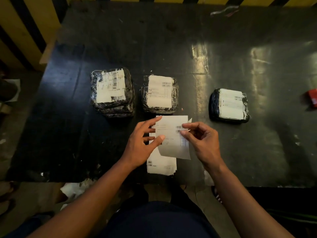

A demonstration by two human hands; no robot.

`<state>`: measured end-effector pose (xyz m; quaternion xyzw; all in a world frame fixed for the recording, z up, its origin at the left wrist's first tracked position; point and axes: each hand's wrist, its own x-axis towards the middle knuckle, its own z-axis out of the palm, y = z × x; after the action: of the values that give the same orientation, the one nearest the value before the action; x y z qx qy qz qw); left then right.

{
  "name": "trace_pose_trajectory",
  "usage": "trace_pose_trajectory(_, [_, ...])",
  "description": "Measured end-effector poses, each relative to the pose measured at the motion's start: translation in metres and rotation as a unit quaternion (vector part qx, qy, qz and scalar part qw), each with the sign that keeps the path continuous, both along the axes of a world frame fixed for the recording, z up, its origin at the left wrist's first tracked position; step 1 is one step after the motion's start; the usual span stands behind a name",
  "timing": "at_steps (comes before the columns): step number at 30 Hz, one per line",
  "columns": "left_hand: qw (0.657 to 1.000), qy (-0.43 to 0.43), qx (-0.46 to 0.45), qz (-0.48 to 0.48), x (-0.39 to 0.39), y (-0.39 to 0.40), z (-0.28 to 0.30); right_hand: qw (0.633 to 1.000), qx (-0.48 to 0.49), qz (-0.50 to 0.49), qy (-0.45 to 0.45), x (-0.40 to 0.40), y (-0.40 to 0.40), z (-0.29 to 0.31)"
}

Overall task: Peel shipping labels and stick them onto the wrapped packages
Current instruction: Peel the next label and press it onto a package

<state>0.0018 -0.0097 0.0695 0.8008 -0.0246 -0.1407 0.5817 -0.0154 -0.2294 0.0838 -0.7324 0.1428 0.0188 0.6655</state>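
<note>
Seen from the head camera, looking down on a dark, scuffed tabletop (171,48).

At centre, slightly toward 6 o'clock: a shipping label (173,138), white with barcodes, held just above a small stack of labels (161,164) lying flat near the tabletop's 6 o'clock edge.

Left hand (142,145) at the label's 9 o'clock side: thumb pressed on the printed face, fingers (154,120) spread apart and reaching over and behind the sheet, so gripping it between thumb and fingers.

Right hand (202,140) at the label's 3 o'clock side: thumb and forefinger pinched together on the label's edge beside the barcodes, other fingers loosely curled. A small white corner sticking out at the label's 1 o'clock tip; whether label or backing, cannot tell.

Toward 12 o'clock from the hands, three wrapped packages in a row, each dark, film-covered and bearing a white label: left package (112,91) at 11 o'clock, middle package (160,94) directly at 12 o'clock and just beyond the held label, right package (229,104) at 2 o'clock, well apart from the other two.

At the far 3 o'clock edge, a small red object (313,100), partly cut off.
</note>
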Motion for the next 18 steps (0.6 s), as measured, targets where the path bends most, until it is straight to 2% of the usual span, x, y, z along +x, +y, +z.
trace_pose_trajectory(5, [0.994, -0.039, -0.095, 0.021, 0.000, -0.009, 0.046, 0.997, 0.022, 0.031, -0.063, -0.005, 0.005, 0.037])
trace_pose_trajectory(11, [0.985, -0.096, -0.138, 0.031, 0.001, -0.010, 0.087, 0.989, 0.027, 0.044, -0.142, -0.005, 0.004, 0.069])
trace_pose_trajectory(18, [0.975, -0.150, -0.156, 0.047, 0.017, -0.007, 0.113, 0.984, 0.014, 0.067, -0.164, 0.005, 0.004, 0.086])
